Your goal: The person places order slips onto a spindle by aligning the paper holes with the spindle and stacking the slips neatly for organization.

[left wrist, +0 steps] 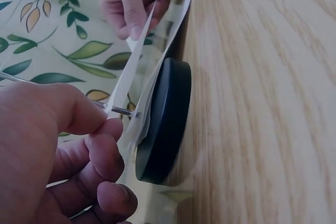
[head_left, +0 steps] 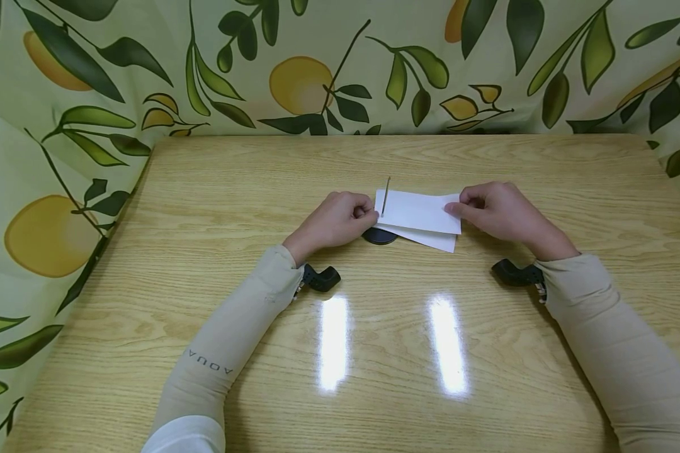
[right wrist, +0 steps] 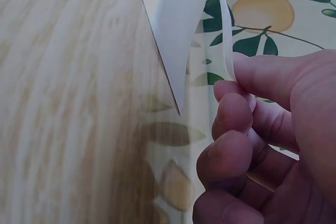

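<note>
A bill spike with a round black base (head_left: 379, 237) and a thin upright metal rod (head_left: 386, 196) stands on the table. One white paper slip (head_left: 419, 211) has the rod through its left end and is above the base. My left hand (head_left: 338, 220) pinches this slip's left edge beside the rod, between thumb and forefinger. At the other end, my right hand (head_left: 501, 211) pinches the slip's right edge. Beneath it, more white paper (head_left: 439, 241) lies on the base, angled toward me. The left wrist view shows a gap between the upper slip and the paper on the base (left wrist: 170, 121).
The wood-grain table (head_left: 232, 189) reaches back to a leaf-and-fruit patterned cloth (head_left: 300, 88), which also hangs along the left side. Black wrist-worn devices (head_left: 322, 279) sit below both hands. Two bright light reflections show on the tabletop in front.
</note>
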Motion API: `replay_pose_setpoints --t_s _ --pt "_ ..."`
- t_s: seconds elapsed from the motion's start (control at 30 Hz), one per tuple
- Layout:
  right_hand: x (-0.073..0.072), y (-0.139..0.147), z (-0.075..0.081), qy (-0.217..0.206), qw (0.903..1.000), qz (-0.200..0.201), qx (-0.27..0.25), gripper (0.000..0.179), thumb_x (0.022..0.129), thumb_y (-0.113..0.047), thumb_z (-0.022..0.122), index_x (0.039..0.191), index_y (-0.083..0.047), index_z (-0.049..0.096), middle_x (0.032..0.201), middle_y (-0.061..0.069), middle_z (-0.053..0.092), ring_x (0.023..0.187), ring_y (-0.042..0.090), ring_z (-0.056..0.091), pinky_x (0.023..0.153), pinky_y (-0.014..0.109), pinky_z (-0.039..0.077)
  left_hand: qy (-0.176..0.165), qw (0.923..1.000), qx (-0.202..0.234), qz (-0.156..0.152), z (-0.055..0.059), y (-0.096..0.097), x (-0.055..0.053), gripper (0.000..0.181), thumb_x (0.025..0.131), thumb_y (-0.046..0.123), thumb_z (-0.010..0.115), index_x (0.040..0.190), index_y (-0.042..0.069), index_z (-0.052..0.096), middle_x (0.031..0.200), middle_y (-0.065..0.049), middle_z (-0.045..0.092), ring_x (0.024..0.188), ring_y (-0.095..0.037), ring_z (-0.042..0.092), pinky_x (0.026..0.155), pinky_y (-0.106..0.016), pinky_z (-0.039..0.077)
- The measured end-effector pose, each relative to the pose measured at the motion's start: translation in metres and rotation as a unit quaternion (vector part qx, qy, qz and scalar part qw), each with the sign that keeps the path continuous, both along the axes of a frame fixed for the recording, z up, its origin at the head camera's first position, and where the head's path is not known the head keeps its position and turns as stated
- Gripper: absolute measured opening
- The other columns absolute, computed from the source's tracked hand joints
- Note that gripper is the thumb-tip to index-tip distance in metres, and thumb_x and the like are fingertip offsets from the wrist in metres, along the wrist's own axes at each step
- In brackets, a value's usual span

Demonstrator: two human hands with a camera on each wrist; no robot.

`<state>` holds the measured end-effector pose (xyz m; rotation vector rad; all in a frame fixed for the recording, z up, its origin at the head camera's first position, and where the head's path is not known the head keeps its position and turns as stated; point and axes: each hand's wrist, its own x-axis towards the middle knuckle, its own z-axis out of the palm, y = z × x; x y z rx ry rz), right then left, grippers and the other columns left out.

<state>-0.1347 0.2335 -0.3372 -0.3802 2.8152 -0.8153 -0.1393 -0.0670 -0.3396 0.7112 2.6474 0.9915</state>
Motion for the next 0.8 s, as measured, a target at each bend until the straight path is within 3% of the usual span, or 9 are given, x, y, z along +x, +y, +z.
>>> replay_pose_setpoints --t_s 0.43,0.8 --pt "-0.0021 0.001 -0.0034 -0.017 0.9994 0.011 0.026 0.039 0.094 -0.049 0.057 0.08 -0.014 0.065 0.063 0.0 0.045 0.06 0.014 0.039 0.052 0.027 0.029 0.006 0.9998 -0.016 -0.004 -0.0037 0.0004 0.0002 0.023 0.094 0.025 0.05 0.075 0.016 0.058 0.058 0.005 0.04 0.055 -0.01 0.036 0.059 -0.022 0.028" --pt "-0.0013 -0.0005 -0.0017 -0.036 0.9985 0.009 0.04 0.031 0.091 -0.044 0.065 0.08 -0.016 0.068 0.064 -0.001 0.049 0.062 0.015 0.041 0.054 0.027 0.03 0.007 0.9995 -0.03 0.003 -0.0038 0.0024 0.0004 0.019 0.091 0.022 0.051 0.077 0.016 0.063 0.059 0.005 0.046 0.056 -0.011 0.04 0.059 -0.022 0.03"
